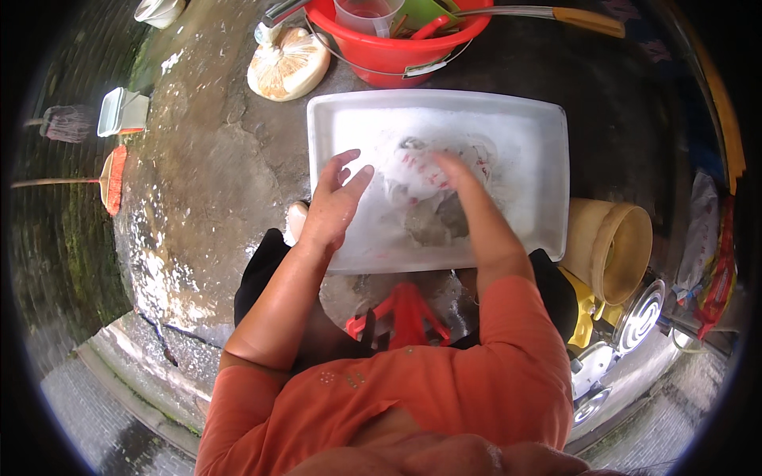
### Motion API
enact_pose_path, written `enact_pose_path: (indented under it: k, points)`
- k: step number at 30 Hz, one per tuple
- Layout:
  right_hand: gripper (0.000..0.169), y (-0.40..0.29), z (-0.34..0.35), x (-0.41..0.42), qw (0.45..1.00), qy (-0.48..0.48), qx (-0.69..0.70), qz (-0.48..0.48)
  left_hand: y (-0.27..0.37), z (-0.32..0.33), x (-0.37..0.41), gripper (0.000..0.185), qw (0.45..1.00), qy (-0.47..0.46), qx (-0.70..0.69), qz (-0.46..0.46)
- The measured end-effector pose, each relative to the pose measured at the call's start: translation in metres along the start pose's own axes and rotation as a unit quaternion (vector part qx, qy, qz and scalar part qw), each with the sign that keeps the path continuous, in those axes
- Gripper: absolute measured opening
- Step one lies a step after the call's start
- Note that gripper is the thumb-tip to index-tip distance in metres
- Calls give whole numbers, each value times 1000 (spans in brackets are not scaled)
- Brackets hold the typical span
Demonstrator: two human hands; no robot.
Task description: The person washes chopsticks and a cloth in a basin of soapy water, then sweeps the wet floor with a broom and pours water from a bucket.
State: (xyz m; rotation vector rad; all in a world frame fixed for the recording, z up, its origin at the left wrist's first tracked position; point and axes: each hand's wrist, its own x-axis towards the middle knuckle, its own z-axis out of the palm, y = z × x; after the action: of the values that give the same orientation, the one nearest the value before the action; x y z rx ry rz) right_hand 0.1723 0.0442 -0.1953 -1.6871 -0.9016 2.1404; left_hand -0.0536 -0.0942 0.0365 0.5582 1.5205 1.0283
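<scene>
A shallow white plastic tub (437, 99) lies before me, with cloudy white water or suds inside. In its middle sits a wet, crumpled white cloth or bag (417, 172) with red print; the picture does not settle which. My left hand (340, 199) hovers over the tub's left side, fingers apart and holding nothing. Over the right part of the crumpled white thing, my right hand (457, 171) is blurred, its fingers reaching onto or just above it. Whether it grips the material cannot be made out.
Beyond the tub stands a red bucket (387, 74) holding a clear plastic jug (366, 15) and utensils. A tied plastic bag (289, 65) sits beside it. At right are a round wooden vessel (586, 244) and metal lids (640, 315). A broom (113, 180) lies far left.
</scene>
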Motion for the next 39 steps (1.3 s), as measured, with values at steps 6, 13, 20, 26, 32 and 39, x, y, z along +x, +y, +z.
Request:
enact_pose_path:
  k: [6, 13, 20, 26, 32, 39]
  points:
    - [23, -52, -36, 6, 979, 39, 201, -24, 12, -13, -8, 49, 999, 34, -24, -29]
    - [34, -7, -28, 28, 841, 399, 196, -307, 17, -23, -19, 42, 998, 33, -27, -41]
    - [59, 81, 82, -4, 771, 174, -598, -134, 8, -29, -26, 48, 997, 33, -58, -35]
    - [55, 157, 86, 23, 821, 96, -563, -30, 7, -29, -22, 48, 997, 21, -55, -47]
    - [35, 92, 11, 16, 664, 93, -742, -26, 3, -24, -21, 48, 997, 2, -55, -63]
    - [29, 65, -55, 22, 689, 261, -676, -9, 7, -18, -17, 46, 995, -1, -66, -71]
